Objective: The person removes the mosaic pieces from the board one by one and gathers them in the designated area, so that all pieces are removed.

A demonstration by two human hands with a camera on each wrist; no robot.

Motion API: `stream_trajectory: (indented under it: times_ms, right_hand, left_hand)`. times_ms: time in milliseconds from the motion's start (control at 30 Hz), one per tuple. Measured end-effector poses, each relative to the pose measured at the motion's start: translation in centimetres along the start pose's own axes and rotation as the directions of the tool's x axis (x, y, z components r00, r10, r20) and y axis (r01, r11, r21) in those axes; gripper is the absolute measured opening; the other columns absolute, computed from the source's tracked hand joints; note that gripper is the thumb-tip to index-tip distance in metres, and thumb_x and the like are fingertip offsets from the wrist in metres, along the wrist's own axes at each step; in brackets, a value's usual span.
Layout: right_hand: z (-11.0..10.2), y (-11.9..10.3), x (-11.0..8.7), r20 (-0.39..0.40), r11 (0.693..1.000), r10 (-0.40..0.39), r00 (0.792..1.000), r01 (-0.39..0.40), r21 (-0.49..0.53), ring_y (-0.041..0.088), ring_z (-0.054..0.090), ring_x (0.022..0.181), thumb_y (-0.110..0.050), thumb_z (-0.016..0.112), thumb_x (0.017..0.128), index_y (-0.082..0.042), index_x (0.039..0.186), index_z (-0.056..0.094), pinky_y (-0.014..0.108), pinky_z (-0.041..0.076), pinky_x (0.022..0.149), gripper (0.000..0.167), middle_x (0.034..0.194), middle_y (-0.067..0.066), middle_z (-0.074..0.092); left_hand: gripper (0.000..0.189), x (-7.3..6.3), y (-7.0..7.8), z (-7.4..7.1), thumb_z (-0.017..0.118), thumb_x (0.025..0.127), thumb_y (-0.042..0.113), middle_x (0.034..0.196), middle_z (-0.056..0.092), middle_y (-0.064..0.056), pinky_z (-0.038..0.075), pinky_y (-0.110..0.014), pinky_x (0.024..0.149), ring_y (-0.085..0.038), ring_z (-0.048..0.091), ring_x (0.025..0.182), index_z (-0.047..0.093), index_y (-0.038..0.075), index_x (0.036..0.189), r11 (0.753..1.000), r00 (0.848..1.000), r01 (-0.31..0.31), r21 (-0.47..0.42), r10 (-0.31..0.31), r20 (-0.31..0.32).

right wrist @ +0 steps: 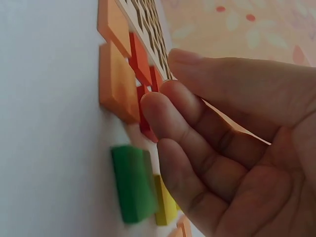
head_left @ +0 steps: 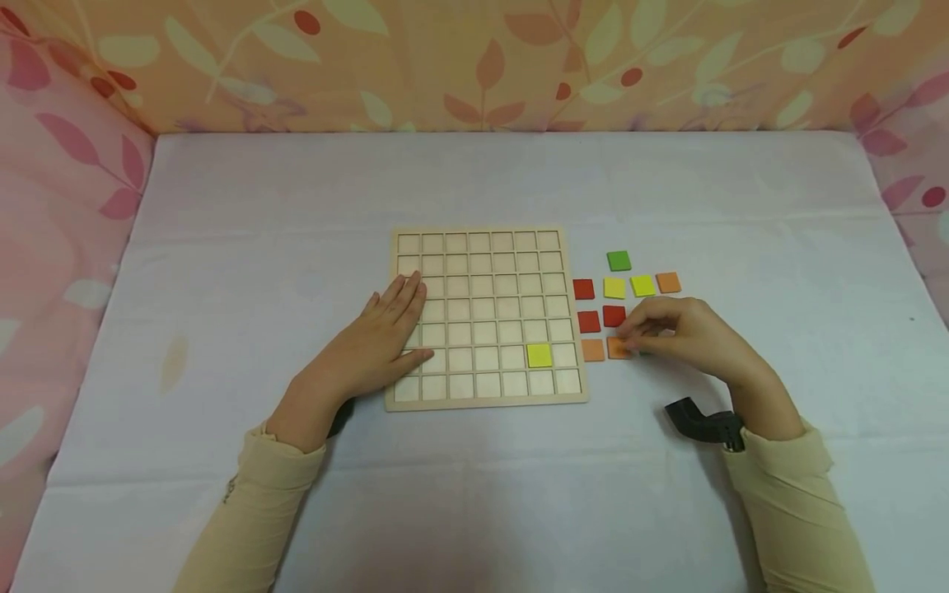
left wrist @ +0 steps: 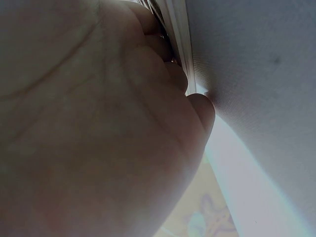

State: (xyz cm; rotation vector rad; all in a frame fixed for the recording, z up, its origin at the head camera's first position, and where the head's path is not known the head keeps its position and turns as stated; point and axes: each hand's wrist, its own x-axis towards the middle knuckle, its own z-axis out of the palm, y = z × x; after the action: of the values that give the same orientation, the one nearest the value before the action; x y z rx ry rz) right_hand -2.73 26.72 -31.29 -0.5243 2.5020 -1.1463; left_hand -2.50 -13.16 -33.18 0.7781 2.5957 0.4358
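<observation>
A light wooden grid board (head_left: 485, 402) lies on the white cloth, with one yellow tile (head_left: 539, 355) in a lower right cell. My left hand (head_left: 378, 342) rests on the board's left side, fingers extended over the cells. Right of the board, my right hand (head_left: 678, 329) hovers by an orange tile (head_left: 617, 349) with fingers bent. In the right wrist view nothing shows between thumb and fingertips. Below those fingers lie the orange tile (right wrist: 117, 86) and a green tile (right wrist: 133, 183), which the hand mostly hides in the head view.
Red tiles (head_left: 583, 289) and another orange tile (head_left: 593, 350) lie along the board's right edge. Farther back are a green tile (head_left: 619, 261), two yellow tiles (head_left: 642, 286) and an orange tile (head_left: 668, 282). Patterned curtains (head_left: 489, 66) border the table's back and sides.
</observation>
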Motion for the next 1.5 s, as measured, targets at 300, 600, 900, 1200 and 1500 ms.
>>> stream_trajectory:
  times_ms: [300,600,900,1200,1500]
  right_hand:
    - [1.0,-0.5,0.4,0.004,0.998,-0.037,0.999,0.036,0.054,0.011,0.057,0.082,-0.003,0.073,0.081,-0.009,0.091,0.073,0.016,0.047,0.072,0.011,0.087,0.001,0.068]
    - [2.1,-1.0,1.2,0.02,0.995,-0.076,0.997,0.074,0.059,0.011,0.054,0.078,-0.008,0.073,0.082,-0.014,0.091,0.073,0.019,0.044,0.065,0.011,0.085,-0.003,0.065]
    - [3.0,-2.0,2.6,0.08,0.991,-0.117,0.99,0.111,0.075,0.011,0.058,0.082,-0.004,0.075,0.08,-0.012,0.091,0.072,0.019,0.05,0.07,0.013,0.09,-0.004,0.067]
    - [3.8,-3.3,3.9,0.111,0.986,-0.166,0.98,0.161,0.051,0.014,0.056,0.08,-0.001,0.074,0.079,-0.01,0.089,0.072,0.023,0.048,0.069,0.014,0.09,-0.003,0.067]
    - [4.3,-4.0,4.7,0.14,0.989,-0.149,0.979,0.145,0.039,0.012,0.058,0.074,-0.002,0.076,0.077,-0.011,0.088,0.072,0.024,0.05,0.067,0.014,0.087,-0.004,0.067]
  left_hand:
    - [0.082,-0.1,0.1,0.0,0.048,0.098,0.038,0.156,-0.01,-0.015,0.004,-0.05,0.114,-0.027,-0.012,0.142,-0.002,-0.003,0.149,1.0,1.0,-0.003,-0.004,0.003,0.003]
    - [0.083,-0.1,0.1,0.1,0.049,0.097,0.038,0.156,-0.01,-0.015,0.004,-0.05,0.114,-0.027,-0.012,0.142,-0.002,-0.003,0.149,1.0,1.0,0.0,-0.007,0.0,-0.001]
    - [0.082,0.1,0.3,0.3,0.048,0.098,0.039,0.156,-0.011,-0.015,0.005,-0.048,0.114,-0.028,-0.012,0.142,-0.002,-0.003,0.148,1.0,1.0,0.008,0.017,-0.008,-0.008]
    - [0.078,0.3,0.9,0.3,0.043,0.099,0.043,0.156,-0.007,-0.017,0.006,-0.045,0.115,-0.028,-0.009,0.143,0.005,-0.003,0.149,0.997,0.999,0.02,0.07,-0.017,-0.042]
    - [0.077,0.5,1.2,0.1,0.044,0.099,0.043,0.156,-0.002,-0.018,0.008,-0.047,0.114,-0.031,-0.002,0.143,0.009,-0.004,0.148,0.994,0.998,0.015,0.111,-0.008,-0.064]
